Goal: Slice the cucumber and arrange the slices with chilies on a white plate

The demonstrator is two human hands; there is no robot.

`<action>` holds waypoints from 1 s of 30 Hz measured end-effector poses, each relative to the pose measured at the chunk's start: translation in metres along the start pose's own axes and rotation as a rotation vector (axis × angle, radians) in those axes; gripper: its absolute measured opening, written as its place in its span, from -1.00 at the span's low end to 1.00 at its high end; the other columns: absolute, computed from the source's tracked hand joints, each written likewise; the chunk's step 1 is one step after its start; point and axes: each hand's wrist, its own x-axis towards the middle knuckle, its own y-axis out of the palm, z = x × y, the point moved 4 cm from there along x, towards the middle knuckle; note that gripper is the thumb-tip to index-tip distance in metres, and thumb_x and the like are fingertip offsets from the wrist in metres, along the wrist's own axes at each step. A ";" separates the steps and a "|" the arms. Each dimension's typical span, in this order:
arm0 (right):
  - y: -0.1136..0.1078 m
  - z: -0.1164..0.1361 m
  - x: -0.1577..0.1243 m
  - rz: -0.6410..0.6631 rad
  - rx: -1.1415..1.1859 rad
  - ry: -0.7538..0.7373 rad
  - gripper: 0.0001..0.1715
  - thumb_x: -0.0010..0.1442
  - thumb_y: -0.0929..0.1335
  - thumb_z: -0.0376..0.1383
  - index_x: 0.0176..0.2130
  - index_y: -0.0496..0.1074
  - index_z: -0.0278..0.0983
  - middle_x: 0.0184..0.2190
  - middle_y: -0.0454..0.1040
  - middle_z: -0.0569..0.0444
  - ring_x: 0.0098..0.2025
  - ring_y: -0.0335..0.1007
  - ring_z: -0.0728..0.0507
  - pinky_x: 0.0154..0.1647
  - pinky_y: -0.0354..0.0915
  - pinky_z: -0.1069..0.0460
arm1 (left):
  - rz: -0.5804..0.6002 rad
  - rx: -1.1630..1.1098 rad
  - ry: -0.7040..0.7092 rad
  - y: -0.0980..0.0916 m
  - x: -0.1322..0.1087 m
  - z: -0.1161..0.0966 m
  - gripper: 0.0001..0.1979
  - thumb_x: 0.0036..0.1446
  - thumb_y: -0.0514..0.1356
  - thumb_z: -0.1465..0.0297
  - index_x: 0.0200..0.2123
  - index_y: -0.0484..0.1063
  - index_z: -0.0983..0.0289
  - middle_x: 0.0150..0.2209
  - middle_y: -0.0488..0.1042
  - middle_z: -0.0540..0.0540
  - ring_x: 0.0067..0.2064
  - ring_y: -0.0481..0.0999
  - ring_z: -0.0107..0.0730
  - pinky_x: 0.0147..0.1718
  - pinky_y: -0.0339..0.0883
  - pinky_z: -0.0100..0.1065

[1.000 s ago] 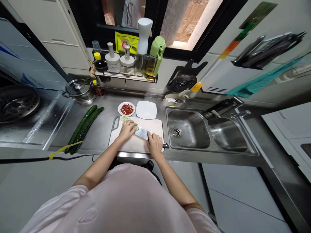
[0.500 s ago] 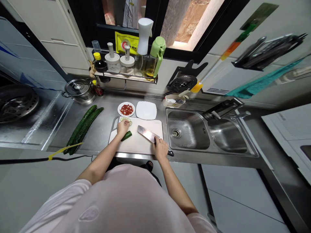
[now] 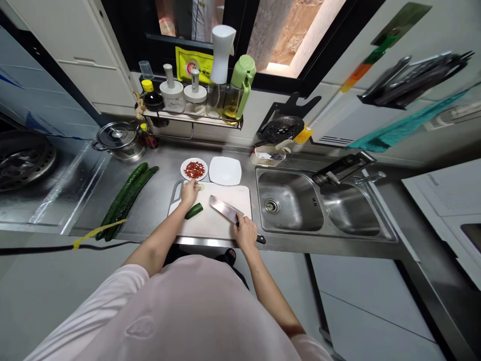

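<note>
Cucumber piece lies on cutting board; likely light, firm, slick-skinned, best gripped across its sides, fingertips tucked. Left hand bunched at the slices; cannot tell if pinching. Right hand wrapped round knife.

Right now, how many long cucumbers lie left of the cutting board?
2: the left cucumber, farther from the cutting board, and the right cucumber alongside, nearer it.
</note>
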 end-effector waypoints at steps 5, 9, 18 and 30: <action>0.001 -0.001 0.000 0.026 0.014 0.007 -0.49 0.17 0.25 -0.26 0.12 0.19 -0.18 -0.17 0.36 -0.01 -0.11 0.22 -0.16 -0.12 0.01 0.01 | -0.009 0.031 0.137 0.002 -0.007 0.004 -0.74 0.02 0.19 0.37 -0.17 0.46 0.25 -0.20 0.41 0.15 -0.09 0.30 -0.21 -0.06 0.18 -0.24; 0.002 -0.001 0.000 0.040 0.031 0.009 -0.49 0.18 0.24 -0.26 0.13 0.19 -0.18 -0.16 0.35 -0.01 -0.10 0.22 -0.16 -0.11 0.01 0.01 | -0.003 0.043 0.148 0.006 -0.008 0.006 -0.73 0.03 0.18 0.37 -0.16 0.48 0.24 -0.21 0.38 0.17 -0.09 0.28 -0.17 -0.05 0.20 -0.21; 0.004 0.003 -0.001 0.019 0.058 -0.014 -0.50 0.17 0.25 -0.26 0.11 0.21 -0.19 -0.17 0.37 0.00 -0.11 0.23 -0.15 -0.13 0.02 0.02 | 0.008 0.072 0.088 0.007 -0.003 0.004 -0.73 0.00 0.20 0.37 -0.18 0.49 0.27 -0.20 0.38 0.18 -0.08 0.28 -0.14 -0.03 0.18 -0.19; 0.002 -0.001 0.001 0.020 0.130 0.016 -0.50 0.16 0.25 -0.28 0.11 0.23 -0.19 -0.17 0.39 0.01 -0.09 0.24 -0.13 -0.10 0.03 0.04 | -0.155 -0.087 0.083 -0.020 -0.038 0.004 -0.78 0.10 0.10 0.36 -0.18 0.44 0.22 -0.19 0.41 0.14 -0.12 0.35 -0.19 -0.07 0.23 -0.18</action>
